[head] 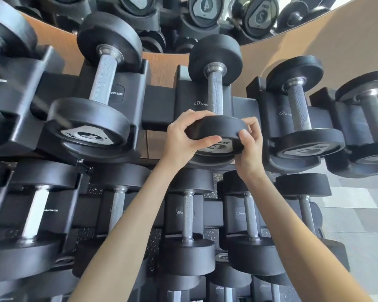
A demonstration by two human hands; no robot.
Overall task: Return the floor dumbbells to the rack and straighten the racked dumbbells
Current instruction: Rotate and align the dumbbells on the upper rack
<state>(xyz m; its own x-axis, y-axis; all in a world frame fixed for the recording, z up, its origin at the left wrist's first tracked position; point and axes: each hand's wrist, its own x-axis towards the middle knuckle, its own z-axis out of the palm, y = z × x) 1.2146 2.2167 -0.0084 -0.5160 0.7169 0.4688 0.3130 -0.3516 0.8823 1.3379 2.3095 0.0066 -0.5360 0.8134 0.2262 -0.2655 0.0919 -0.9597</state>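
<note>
Both hands on the near head of the middle dumbbell (pixel 215 92), top tier of the rack (pixel 159 103). The dumbbell sits in its cradle, handle running near to far, far head up against the wood panel (pixel 314 44), near end plate showing a 4. Left hand (pixel 181 138) grips the left side of the near head: fingers close together, curled over its far rim, thumb across the near face. Right hand (pixel 250 149) grips the right side, fingers curled over the rim, thumb pressing the near edge. Left neighbour dumbbell (pixel 103 77) and right neighbour dumbbell (pixel 297 107) lie racked just beside it, each in its own cradle. Lower-tier dumbbells (pixel 188 214) sit racked under the forearms. Mirror (pixel 205 9) at the far top reflects the end plates. Grey floor (pixel 358 214) at right.
</note>
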